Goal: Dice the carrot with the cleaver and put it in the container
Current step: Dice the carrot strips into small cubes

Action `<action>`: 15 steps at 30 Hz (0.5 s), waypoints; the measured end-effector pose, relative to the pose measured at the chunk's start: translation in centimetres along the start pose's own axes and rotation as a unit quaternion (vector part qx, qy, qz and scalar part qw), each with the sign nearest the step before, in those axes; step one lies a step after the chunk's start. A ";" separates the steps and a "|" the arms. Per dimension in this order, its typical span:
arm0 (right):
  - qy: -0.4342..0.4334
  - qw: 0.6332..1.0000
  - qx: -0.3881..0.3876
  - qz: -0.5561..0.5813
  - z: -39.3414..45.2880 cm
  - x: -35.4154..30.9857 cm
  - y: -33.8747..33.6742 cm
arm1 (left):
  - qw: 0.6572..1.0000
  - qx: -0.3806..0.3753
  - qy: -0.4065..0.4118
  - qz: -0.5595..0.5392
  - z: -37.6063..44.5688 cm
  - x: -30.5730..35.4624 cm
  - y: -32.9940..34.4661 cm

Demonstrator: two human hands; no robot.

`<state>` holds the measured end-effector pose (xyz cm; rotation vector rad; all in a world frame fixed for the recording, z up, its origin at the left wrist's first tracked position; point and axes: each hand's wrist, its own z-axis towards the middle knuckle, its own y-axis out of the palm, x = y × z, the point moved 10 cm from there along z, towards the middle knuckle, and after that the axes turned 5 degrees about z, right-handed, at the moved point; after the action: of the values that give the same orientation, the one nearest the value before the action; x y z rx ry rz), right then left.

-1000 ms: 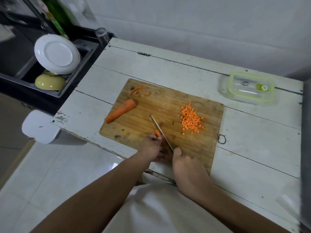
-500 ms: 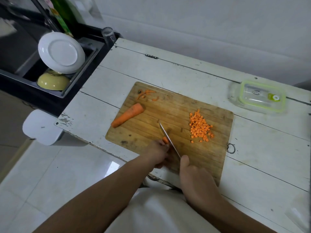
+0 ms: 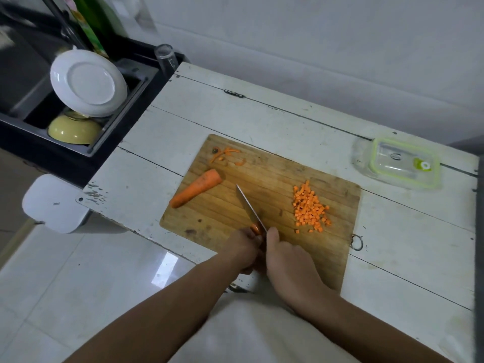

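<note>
Little had moved since the earlier frames: both hands stayed at the near edge of the cutting board (image 3: 264,179), cleaver (image 3: 250,208) still edge-down beside the small carrot piece (image 3: 256,228); the view had only shifted slightly. Left hand (image 3: 242,248) had fingers curled round that carrot piece, pinning it on the board. Right hand (image 3: 289,265) gripped the cleaver handle, thumb up along the blade base; handle itself hidden under the hand. Blade pointed far-left across the board, touching the piece's right side.

Uncut carrot half (image 3: 196,187) lay on the board's left part, tilted, apart from the blade. Pile of diced carrot (image 3: 310,207) sat on the board's right part, a few cubes scattered near it. Peel scraps (image 3: 226,155) lay at the far-left corner. Container (image 3: 398,163), clear with green-rimmed lid on, stood on the white worktop (image 3: 288,121) far right, well apart from the board. Far left, a white plate (image 3: 87,82) leaned over a yellow bowl (image 3: 73,130) in a dark sink rack.
</note>
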<state>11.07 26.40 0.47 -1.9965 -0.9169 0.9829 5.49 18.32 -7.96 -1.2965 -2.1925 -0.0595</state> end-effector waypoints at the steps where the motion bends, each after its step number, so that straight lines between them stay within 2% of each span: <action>1: -0.003 1.000 0.009 0.003 0.3 -0.3 0.0 | 1.000 0.006 0.007 0.007 -0.2 0.1 -0.2; 5: 0.021 0.999 0.020 0.040 0.5 0.6 -0.1 | 1.000 0.013 0.026 0.005 -0.8 0.4 -0.3; 8: 0.019 0.995 0.063 0.082 -0.1 2.3 -1.3 | 0.999 0.013 0.035 0.036 -0.6 0.0 -0.4; 9: 0.018 0.993 0.070 0.093 -0.4 2.6 -1.5 | 0.997 0.028 0.052 0.040 -0.5 0.0 -0.9; 11: 0.026 0.990 0.080 0.111 -1.2 3.4 -2.0 | 0.980 0.109 0.135 0.094 -0.7 1.1 -3.2; 12: 0.033 0.989 0.083 0.117 -1.4 3.8 -2.1 | 0.955 0.154 0.192 0.163 -1.3 2.2 -4.2; 13: 0.040 0.988 0.082 0.121 -1.5 4.2 -2.2 | 0.916 0.179 0.256 0.251 -2.0 3.4 -4.6; 15: 0.051 0.988 0.082 0.120 -1.7 4.8 -2.1 | 0.820 0.150 0.364 0.415 -2.8 5.4 -3.1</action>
<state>14.10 30.89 1.31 -2.0266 -0.5312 1.0411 2.34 20.08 -2.21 -1.5830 -0.8504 0.1132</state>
